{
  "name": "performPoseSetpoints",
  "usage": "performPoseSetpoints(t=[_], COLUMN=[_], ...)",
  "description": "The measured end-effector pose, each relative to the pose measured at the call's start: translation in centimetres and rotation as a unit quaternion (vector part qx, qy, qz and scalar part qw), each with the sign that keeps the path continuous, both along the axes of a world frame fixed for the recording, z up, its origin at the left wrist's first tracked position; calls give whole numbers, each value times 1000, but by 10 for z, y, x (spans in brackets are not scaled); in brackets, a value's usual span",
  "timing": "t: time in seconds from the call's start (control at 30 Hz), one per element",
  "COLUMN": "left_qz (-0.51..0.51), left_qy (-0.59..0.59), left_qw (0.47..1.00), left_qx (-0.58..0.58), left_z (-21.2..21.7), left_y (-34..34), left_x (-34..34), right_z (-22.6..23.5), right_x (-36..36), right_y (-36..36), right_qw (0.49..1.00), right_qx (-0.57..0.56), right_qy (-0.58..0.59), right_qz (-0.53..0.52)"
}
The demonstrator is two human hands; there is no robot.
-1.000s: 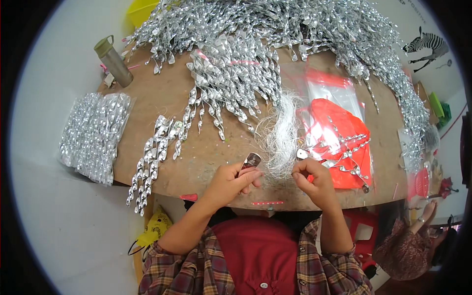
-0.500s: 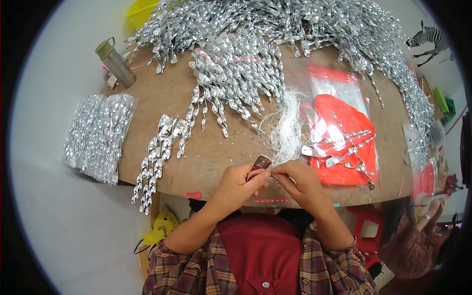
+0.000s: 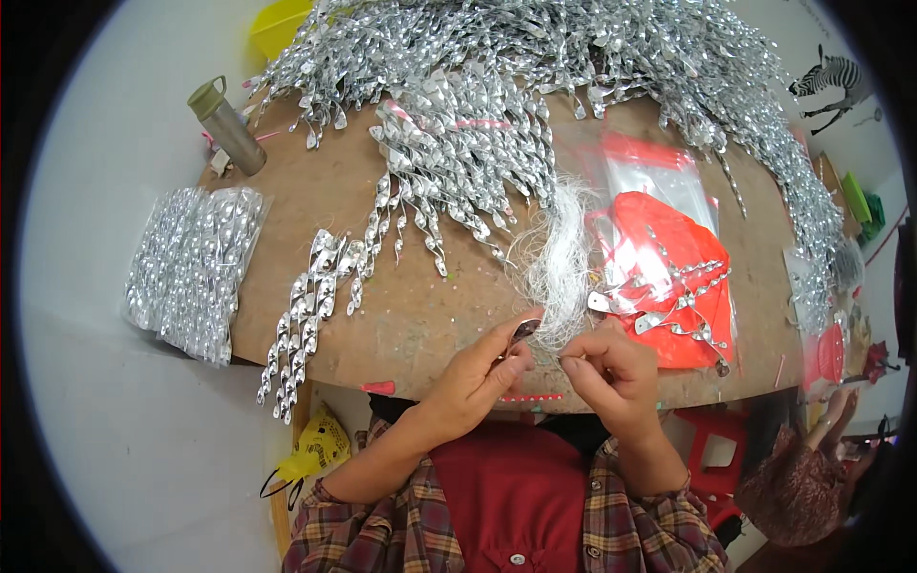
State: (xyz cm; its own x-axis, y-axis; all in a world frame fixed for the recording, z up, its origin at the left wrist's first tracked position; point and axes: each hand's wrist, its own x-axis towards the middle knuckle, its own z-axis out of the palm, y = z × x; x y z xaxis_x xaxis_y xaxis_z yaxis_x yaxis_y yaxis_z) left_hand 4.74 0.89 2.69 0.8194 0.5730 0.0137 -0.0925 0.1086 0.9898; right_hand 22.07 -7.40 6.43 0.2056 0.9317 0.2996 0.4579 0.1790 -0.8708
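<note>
Near white threads [image 3: 562,263], left hand [image 3: 478,375] grasping half-hidden dark piece [image 3: 524,329], right hand [image 3: 619,367] curled, grip unclear

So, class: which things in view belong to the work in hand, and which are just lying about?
Seemingly part of the work:
small dark piece in the left hand
white strings
twisted silver strips

Probably just lying about:
grey bottle
yellow bag
red stool

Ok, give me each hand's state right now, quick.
Left hand: closed, holding a small dark shiny piece.
Right hand: closed in a pinch; whether it holds anything cannot be told.
</note>
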Motion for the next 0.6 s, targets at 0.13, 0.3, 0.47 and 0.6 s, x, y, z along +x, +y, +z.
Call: performPoseSetpoints(t=[0.13, 0.3, 0.47, 0.6], left_qz=[-16, -31, -36, -55], left_qy=[-6, -27, -28, -33], left_qw=[999, 996, 995, 989], left_qx=[-49, -76, -88, -135], left_z=[2, -1, -4, -9], left_y=[-1, 0, 0, 4], left_x=[-3, -2, -3, -4], right_z=[-8, -17, -19, -18], right_x=[2, 4, 3, 3], right_y=[1, 4, 2, 5], right_qw=[999, 999, 998, 997], right_qx=[-42, -32, -22, -30], right_qy=[17, 27, 61, 75], right_qz=[4, 0, -13, -15])
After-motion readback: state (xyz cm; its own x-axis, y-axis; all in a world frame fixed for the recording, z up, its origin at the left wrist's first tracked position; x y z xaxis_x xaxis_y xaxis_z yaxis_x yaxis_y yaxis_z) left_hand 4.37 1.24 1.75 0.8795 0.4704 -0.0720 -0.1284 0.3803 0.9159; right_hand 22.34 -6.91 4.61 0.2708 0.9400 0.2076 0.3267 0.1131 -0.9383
